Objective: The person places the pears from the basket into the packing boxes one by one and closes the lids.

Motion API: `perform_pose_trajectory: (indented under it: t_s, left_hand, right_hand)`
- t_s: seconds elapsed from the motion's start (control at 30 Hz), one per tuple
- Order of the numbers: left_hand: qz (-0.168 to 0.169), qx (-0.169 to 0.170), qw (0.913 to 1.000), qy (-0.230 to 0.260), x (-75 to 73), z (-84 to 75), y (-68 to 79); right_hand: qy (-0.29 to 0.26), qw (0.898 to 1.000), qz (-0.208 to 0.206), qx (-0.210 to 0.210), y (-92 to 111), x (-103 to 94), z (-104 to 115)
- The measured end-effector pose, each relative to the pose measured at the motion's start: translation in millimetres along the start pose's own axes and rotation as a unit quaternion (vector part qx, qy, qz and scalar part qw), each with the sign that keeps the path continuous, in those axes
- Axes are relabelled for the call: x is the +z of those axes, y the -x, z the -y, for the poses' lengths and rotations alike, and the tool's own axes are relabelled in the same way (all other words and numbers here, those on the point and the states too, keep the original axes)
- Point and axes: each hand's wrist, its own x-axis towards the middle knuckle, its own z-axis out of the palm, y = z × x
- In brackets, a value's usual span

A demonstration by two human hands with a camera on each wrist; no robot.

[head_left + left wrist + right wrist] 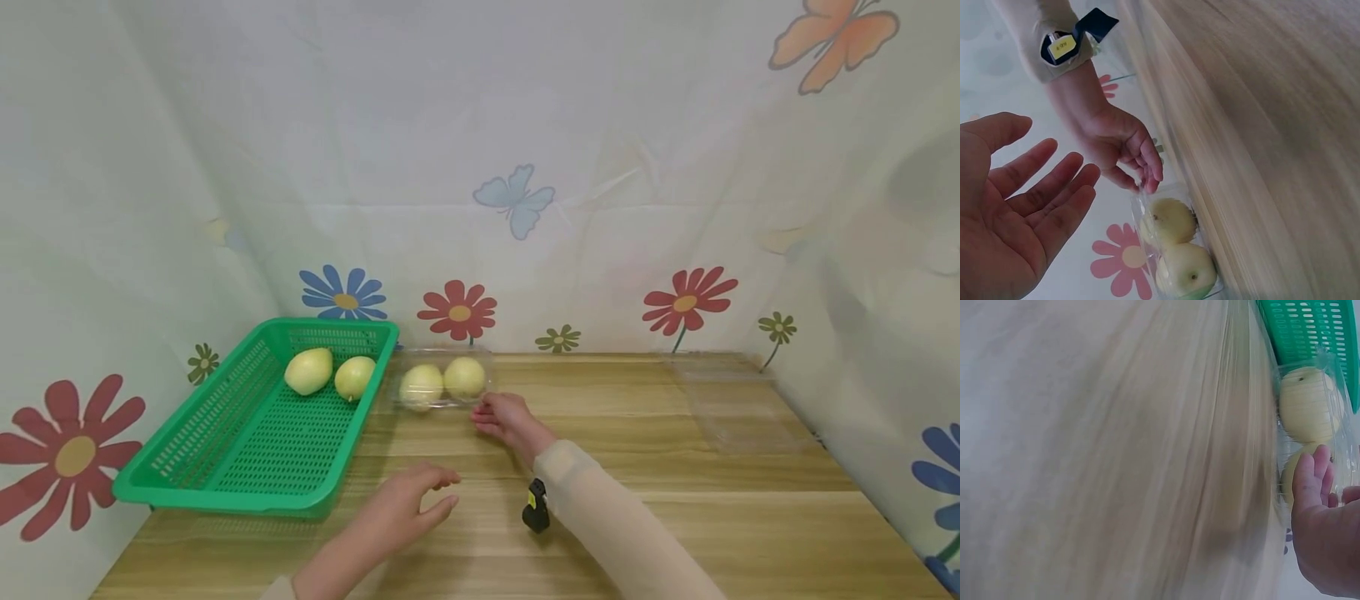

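Two pale yellow pears (pixel 465 378) sit side by side in a clear plastic box (pixel 405 360) at the back of the table, just right of the green basket (pixel 300 502). My right hand (pixel 507 419) is at the box's near right corner, loosely bent fingers right at its edge; in the right wrist view the fingertips (pixel 1321 456) overlap one pear. Nearer to me, my left hand (pixel 408 504) hovers with fingers spread and relaxed, holding nothing. Its palm (pixel 1007 244) faces the camera in the left wrist view, apart from the box.
Two more pears (pixel 309 372) lie at the far end of the basket, which stands on the left of the wooden table (pixel 600 408). Another clear plastic container (pixel 742 408) is at the back right. Flower-printed cloth (pixel 600 267) hangs behind and at both sides.
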Motion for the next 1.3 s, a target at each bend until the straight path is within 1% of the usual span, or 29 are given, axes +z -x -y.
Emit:
perform_pose_trajectory:
  t_s: [0.03,0.17,0.23,0.27,0.37,0.57,0.7,1.07,1.2,1.3]
  left_hand:
    - [0.001,0.000,1.0000,0.000,0.0,-0.2,0.0]
    - [0.001,0.002,1.0000,-0.001,-0.3,-1.4,0.2]
    - [0.000,0.004,1.0000,-0.004,-0.3,-1.8,0.3]
    - [0.000,0.005,1.0000,-0.005,-0.3,-1.9,0.3]
    - [0.001,0.006,1.0000,-0.008,-0.1,-1.5,0.1]
    - [0.005,0.008,0.9999,-0.007,0.3,-0.4,0.0]
    - [0.006,0.001,1.0000,-0.002,-0.1,-0.4,0.5]
    - [0.008,0.001,0.9999,-0.011,0.1,-1.3,-0.5]
    - [0.010,-0.001,0.9999,-0.011,-0.3,-1.9,-1.7]
    - [0.011,-0.003,0.9999,-0.013,-0.8,-2.2,-2.8]
  right_hand:
    - [-0.004,1.000,0.008,-0.006,-2.8,-0.4,-1.3]
    - [-0.006,1.000,0.006,-0.008,-7.9,2.9,-2.3]
    - [-0.004,1.000,0.003,-0.004,-7.9,5.0,-1.0]
    - [0.000,1.000,-0.007,0.003,-6.8,7.1,0.6]
    - [0.000,1.000,-0.010,0.010,-4.8,10.3,4.1]
    - [0.001,1.000,-0.006,0.014,-3.9,13.4,7.0]
    - [0.005,1.000,-0.007,0.015,-5.2,14.0,7.0]
    - [0.009,1.000,-0.002,0.026,-3.5,11.5,11.3]
    - [0.013,0.999,0.006,0.033,1.9,7.9,15.9]
    - [0.022,0.999,0.009,0.042,8.3,1.7,20.3]
